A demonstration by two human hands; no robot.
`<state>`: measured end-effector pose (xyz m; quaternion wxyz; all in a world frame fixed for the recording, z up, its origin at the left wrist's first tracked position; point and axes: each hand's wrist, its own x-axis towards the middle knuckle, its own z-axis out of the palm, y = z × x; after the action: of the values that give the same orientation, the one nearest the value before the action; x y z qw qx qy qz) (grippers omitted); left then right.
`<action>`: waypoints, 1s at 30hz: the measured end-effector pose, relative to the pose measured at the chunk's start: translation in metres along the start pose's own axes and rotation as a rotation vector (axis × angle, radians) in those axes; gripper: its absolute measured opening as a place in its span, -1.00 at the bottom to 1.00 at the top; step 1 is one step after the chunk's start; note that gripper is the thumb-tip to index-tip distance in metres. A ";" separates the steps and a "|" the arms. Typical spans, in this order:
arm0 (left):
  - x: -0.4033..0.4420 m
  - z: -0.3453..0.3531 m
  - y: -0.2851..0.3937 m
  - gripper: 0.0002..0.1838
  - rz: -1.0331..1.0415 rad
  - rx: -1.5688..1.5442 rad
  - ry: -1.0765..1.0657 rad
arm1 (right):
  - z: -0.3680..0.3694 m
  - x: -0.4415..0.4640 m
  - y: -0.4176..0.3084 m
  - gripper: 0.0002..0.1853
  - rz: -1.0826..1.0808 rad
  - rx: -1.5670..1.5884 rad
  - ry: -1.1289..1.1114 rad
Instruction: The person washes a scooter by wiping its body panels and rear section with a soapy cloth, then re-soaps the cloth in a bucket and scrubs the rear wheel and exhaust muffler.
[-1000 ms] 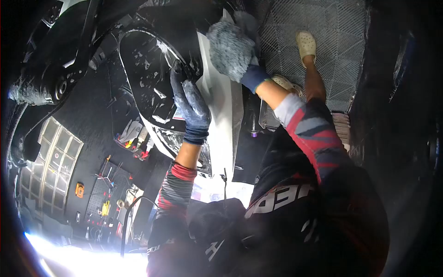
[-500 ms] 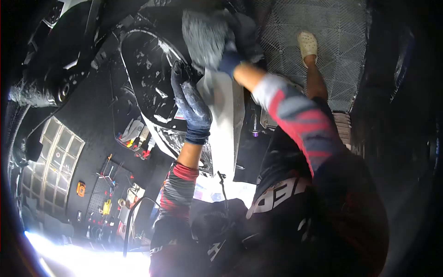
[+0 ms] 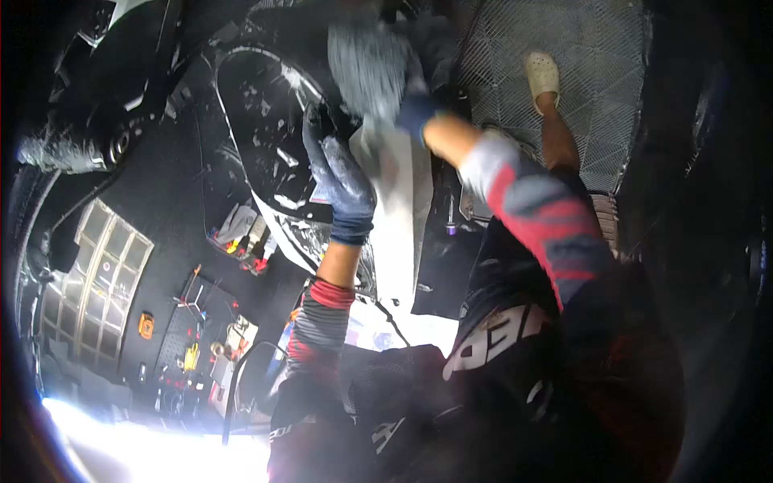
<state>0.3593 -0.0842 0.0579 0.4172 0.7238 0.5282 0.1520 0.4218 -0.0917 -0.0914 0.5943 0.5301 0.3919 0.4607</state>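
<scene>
My left hand (image 3: 345,181), in a dark blue glove with pale smears on it, rests with fingers stretched out against a glossy black panel (image 3: 262,121). White foam streaks cover that panel. My right hand (image 3: 419,114), also in a dark blue glove, is on a grey shaggy wash mitt (image 3: 369,74), its fingers mostly hidden and blurred. The mitt lies over the upper end of a white body panel (image 3: 394,217), to the right of my left fingertips. Both panels look like parts of a motorcycle or scooter.
A foot in a beige clog (image 3: 543,74) stands on a grey textured floor mat (image 3: 596,105). Bottles (image 3: 256,233) sit in a holder at left. Tools (image 3: 192,354) hang on a dark wall near a paned window (image 3: 97,278). Bright light enters at lower left.
The whole view has shifted slightly right. The mitt and my right hand show a small shift the same way; my left hand stays on the black panel.
</scene>
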 end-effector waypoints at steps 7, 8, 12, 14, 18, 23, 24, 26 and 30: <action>0.001 0.003 0.004 -0.49 -0.059 -0.094 0.015 | 0.001 -0.016 0.023 -0.44 0.044 0.627 0.011; 0.001 0.004 0.007 -0.50 -0.006 -0.011 0.019 | -0.003 -0.015 0.022 -0.44 0.074 0.516 -0.005; 0.002 0.002 -0.007 -0.49 0.009 -0.014 0.008 | 0.012 -0.035 0.049 -0.45 0.028 0.874 0.110; 0.000 0.004 0.003 -0.48 -0.034 -0.037 0.019 | 0.025 -0.034 0.045 -0.45 0.013 0.981 0.151; -0.003 -0.005 -0.014 -0.45 0.013 0.053 -0.050 | 0.026 -0.030 0.012 -0.53 0.133 1.343 0.080; 0.001 0.001 -0.004 -0.43 -0.018 0.041 -0.043 | 0.051 0.035 -0.075 -0.60 0.225 2.279 -0.111; -0.001 0.000 -0.006 -0.43 -0.021 0.013 -0.045 | 0.059 0.051 -0.087 -0.59 -0.133 2.406 -0.458; -0.004 -0.002 -0.008 -0.43 -0.038 0.031 -0.043 | 0.056 0.043 -0.082 -0.58 -0.524 2.453 -0.815; 0.000 -0.001 -0.001 -0.45 0.011 0.144 -0.082 | 0.056 -0.005 -0.054 -0.44 -0.413 1.608 -0.286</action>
<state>0.3584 -0.0841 0.0577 0.3845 0.7604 0.5163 0.0861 0.4811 -0.1118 -0.1381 0.1518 0.7630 0.6106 -0.1483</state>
